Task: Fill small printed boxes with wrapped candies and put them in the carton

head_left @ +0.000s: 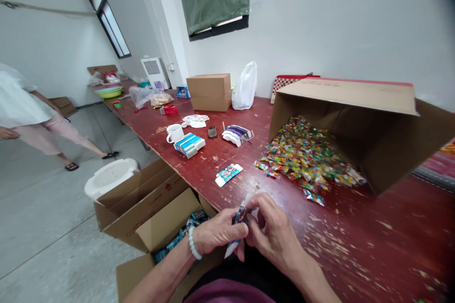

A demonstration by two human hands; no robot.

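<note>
My left hand (218,234) and my right hand (272,232) meet at the near edge of the red table (355,246). Both are closed on a small colourful paper box (239,227), the left pinching its side and the right gripping its top. A flat printed box blank (229,174) lies on the table just beyond them. A big cardboard box (355,123) lies on its side at the right, with a heap of small wrapped candies (305,158) spilling from it.
An open cardboard carton (167,220) with blue packets stands on the floor left of me. On the table are stacks of box blanks (189,144), a white mug (175,133), a phone (212,131), a brown box (209,91) and a white bag (245,86). A person (31,118) walks at the far left.
</note>
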